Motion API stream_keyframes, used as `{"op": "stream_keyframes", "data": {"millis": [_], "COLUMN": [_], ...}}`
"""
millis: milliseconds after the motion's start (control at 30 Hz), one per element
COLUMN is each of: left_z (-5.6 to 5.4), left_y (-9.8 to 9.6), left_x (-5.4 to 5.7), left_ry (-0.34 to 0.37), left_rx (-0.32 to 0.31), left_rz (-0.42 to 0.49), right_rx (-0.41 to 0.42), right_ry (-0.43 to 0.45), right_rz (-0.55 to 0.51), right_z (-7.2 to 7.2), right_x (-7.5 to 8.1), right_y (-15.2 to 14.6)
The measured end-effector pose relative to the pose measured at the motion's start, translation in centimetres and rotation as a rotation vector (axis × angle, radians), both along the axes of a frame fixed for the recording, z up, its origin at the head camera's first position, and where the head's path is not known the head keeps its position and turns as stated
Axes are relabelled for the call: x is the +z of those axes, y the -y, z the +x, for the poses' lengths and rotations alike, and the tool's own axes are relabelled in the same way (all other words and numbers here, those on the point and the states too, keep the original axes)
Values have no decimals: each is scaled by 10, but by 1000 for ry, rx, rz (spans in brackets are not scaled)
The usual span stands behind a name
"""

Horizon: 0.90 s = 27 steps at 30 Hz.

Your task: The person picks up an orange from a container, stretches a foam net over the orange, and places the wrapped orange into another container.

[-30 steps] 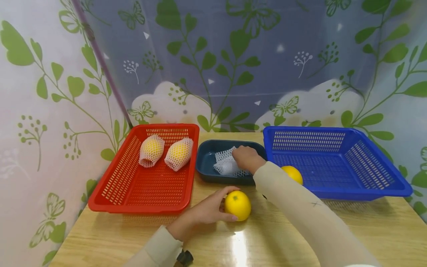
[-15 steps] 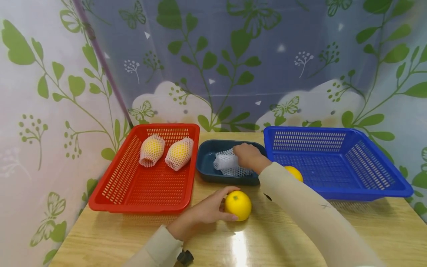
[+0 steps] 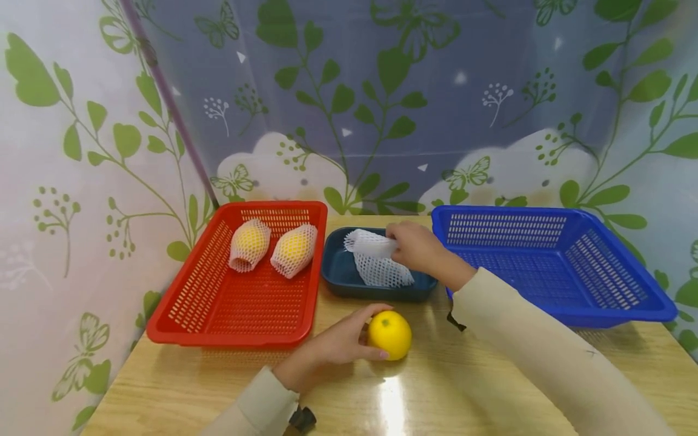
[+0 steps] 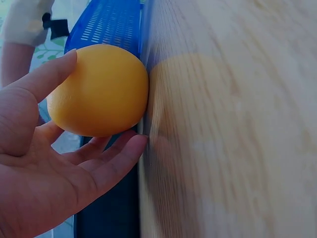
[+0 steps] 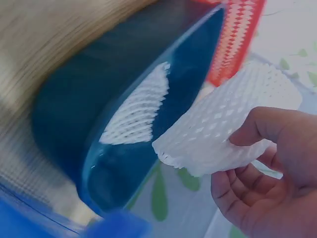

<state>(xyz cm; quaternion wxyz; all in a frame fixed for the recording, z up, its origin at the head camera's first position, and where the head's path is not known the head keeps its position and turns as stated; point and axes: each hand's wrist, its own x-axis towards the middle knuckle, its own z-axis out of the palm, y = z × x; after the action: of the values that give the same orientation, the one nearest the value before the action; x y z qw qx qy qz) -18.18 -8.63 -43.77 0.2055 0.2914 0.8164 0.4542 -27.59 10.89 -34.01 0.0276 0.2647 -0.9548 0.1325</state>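
Note:
My left hand (image 3: 343, 340) holds a yellow-orange orange (image 3: 389, 335) on the table, thumb on one side and fingers round the other, as the left wrist view also shows. Over the dark teal tray (image 3: 338, 284), my right hand (image 3: 418, 247) pinches a white foam fruit net (image 3: 368, 243) between thumb and fingers. In the right wrist view this foam net (image 5: 223, 124) is raised above the tray's rim. Another foam net (image 3: 382, 270) lies flat inside the tray.
At left, a red basket (image 3: 229, 338) contains two yellow fruits (image 3: 249, 241) wrapped in foam nets. A blue basket (image 3: 545, 212) stands at right, partly behind the right forearm. All stand on a wooden table (image 3: 436, 375) before a leaf-patterned curtain (image 3: 382, 121).
The right hand has lifted one foam net off the other and drawn back to the right. Its forearm now covers the orange seen in the blue basket. The left hand has stayed still.

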Motion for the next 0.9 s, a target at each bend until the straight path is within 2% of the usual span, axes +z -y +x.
{"op": "stream_keyframes", "data": {"millis": [133, 267, 400, 567, 667, 767, 900], "left_z": [-2, -2, -1, 0, 1, 1, 5], "left_y": [0, 0, -1, -4, -5, -5, -3], "left_x": [0, 1, 1, 4, 6, 6, 7], "left_ry": [-22, -34, -53, -92, -94, -88, -36], "left_rx": [-7, -9, 6, 11, 6, 13, 50], "left_rz": [-9, -12, -47, -88, -100, -108, -77], "right_rx": [48, 54, 67, 33, 7, 4, -6], "right_ry": [-36, -22, 47, 166, 230, 263, 280], "right_rz": [-103, -223, -369, -539, -605, -634, -654], "right_z": [17, 39, 62, 88, 95, 97, 97], "right_x": [8, 9, 4, -3, -9, -14, -17], "right_y": [-9, -21, -30, -40, -45, -46, -46]}}
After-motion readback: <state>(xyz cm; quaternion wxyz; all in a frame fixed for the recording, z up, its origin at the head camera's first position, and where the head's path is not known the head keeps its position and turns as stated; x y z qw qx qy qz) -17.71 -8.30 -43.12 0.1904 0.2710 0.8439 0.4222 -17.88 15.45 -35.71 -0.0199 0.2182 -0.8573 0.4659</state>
